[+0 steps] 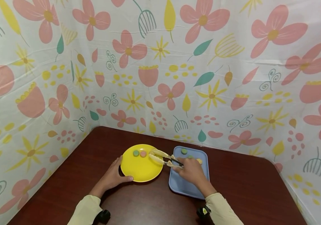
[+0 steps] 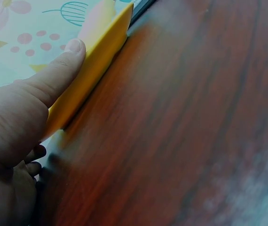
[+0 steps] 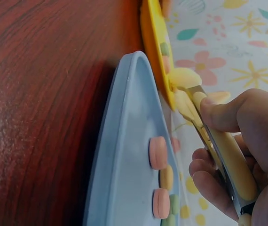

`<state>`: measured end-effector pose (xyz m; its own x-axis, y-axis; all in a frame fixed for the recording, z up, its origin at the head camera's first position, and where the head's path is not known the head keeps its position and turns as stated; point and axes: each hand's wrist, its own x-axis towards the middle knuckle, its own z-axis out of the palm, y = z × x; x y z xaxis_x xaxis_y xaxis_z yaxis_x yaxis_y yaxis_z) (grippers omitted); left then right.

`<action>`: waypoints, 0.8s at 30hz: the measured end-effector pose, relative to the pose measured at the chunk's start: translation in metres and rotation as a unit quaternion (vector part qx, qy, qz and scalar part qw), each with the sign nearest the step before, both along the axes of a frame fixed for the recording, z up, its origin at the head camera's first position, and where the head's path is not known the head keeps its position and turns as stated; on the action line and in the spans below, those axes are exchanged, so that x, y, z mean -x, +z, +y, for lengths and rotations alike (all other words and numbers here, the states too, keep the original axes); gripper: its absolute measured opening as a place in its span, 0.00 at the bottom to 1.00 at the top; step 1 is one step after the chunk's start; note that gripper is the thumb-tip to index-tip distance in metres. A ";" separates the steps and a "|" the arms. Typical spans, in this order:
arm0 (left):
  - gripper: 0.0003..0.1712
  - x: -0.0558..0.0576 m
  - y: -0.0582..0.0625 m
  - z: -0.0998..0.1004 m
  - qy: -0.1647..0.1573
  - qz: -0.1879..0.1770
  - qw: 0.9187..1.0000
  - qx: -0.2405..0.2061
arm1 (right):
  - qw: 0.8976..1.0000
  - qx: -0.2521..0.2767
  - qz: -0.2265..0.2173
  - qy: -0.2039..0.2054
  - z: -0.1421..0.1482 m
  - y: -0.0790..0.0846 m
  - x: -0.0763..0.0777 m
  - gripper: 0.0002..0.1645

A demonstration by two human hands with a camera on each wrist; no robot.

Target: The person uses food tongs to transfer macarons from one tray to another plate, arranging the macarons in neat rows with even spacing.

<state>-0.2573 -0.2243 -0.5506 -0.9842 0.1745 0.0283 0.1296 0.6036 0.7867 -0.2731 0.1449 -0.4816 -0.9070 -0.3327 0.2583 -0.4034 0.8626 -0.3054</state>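
Observation:
My left hand [image 1: 114,175] grips the left rim of a yellow plate [image 1: 142,173], its thumb along the edge in the left wrist view. A green macaron [image 1: 136,153] and a pink macaron [image 1: 143,154] lie side by side near the plate's far rim. In my right hand [image 1: 192,171] are tongs [image 3: 223,150] with cream-coloured grips and tips. The tips reach over the plate's right side; I cannot tell whether anything is between them. Below the right hand lies a blue tray [image 1: 181,186] bearing several pink, yellow and green macarons [image 3: 158,153], some hidden in the head view.
Plate and tray stand side by side on a dark brown wooden table [image 1: 242,184], with a narrow gap between them. A white flowered cloth [image 1: 160,103] hangs behind the table and along its sides.

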 end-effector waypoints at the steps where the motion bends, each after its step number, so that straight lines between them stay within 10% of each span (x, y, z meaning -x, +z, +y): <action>1: 0.74 0.000 0.000 0.000 0.000 -0.002 1.000 -0.001 | 1.000 -0.001 0.001 -0.001 -0.001 -0.001 0.000 0.29; 24: 0.75 -0.002 0.003 0.001 0.000 -0.009 1.000 -0.003 | 0.998 0.039 -0.012 -0.047 0.039 0.019 -0.026 0.37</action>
<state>-0.2556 -0.2237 -0.5481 -0.9846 0.1747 0.0114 0.1154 0.5985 0.7927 -0.2475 0.1840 -0.4623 -0.9392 -0.2259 0.2587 -0.3143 0.8691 -0.3820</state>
